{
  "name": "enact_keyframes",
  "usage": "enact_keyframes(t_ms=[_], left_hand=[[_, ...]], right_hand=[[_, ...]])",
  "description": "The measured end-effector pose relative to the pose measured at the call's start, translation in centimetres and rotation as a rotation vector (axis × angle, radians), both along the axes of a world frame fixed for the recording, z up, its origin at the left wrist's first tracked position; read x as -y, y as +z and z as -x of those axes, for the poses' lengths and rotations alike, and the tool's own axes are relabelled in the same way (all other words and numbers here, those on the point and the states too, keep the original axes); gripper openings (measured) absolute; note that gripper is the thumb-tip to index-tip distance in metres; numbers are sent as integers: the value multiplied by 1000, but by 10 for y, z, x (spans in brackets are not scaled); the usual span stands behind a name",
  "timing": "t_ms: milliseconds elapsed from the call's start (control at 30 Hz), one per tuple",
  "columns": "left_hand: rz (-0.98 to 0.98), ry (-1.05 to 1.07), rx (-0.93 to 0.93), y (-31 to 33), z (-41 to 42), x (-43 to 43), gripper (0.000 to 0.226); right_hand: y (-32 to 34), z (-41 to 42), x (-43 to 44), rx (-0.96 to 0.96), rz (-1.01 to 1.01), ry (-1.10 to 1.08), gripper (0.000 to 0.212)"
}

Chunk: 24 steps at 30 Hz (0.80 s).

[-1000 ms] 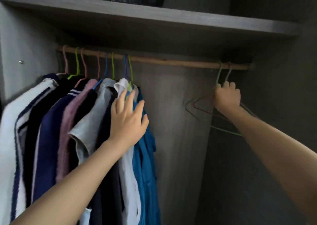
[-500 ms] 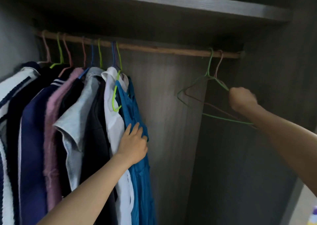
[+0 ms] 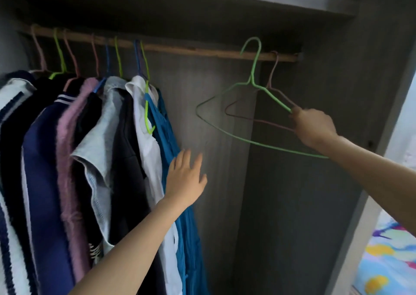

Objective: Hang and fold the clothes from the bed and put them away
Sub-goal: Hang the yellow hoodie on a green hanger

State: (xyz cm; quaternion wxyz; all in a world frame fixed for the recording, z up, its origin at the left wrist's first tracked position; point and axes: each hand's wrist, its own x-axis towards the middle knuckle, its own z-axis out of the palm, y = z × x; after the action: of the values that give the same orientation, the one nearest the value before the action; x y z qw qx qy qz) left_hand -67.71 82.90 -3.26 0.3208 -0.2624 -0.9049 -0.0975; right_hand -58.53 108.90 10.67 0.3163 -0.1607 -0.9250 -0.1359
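Green hanger is gripped at its shoulder by right hand, below rod. Likely light, springy wire, best held at neck. Left hand spread, empty.

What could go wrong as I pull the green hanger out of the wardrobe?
The pink hanger's wires run right up to the right hand's grip on the green hanger; they could tangle and drag the pink one off the rod.
The green hook sits raised close to the rod and might catch on the way out.
The hanger's far tip points toward the teal garment and could snag it.
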Motion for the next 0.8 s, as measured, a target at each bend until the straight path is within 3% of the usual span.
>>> enact_keyframes(t_ms=[100, 267, 333, 433, 500, 600, 700, 800], left_hand=[[-124, -92, -83, -5, -6, -12, 88], [-61, -178, -125, -22, -29, -40, 128], [-19, -224, -103, -31, -44, -53, 132], [-12, -343, -27, -44, -76, -78, 127], [-76, -512, 31, -58, -108, -106, 116], [-97, -742, 129, -90, -159, -152, 90], [47, -895, 117, -130, -227, -221, 105], [191, -1025, 109, -161, -308, -305, 141]], right_hand=[[-19, -42, 3, 49, 9, 15, 20], [-63, -126, -29, 59, 18, 50, 32], [-81, -172, -51, 4, 42, 135, 29], [-108, -251, -93, -40, 45, 177, 44], [-127, -310, -115, -74, 128, 160, 51], [-157, -388, -146, -112, 195, 61, 41], [-191, -485, -188, -105, 294, -100, 32], [-230, -601, -226, -172, 447, -245, 63]])
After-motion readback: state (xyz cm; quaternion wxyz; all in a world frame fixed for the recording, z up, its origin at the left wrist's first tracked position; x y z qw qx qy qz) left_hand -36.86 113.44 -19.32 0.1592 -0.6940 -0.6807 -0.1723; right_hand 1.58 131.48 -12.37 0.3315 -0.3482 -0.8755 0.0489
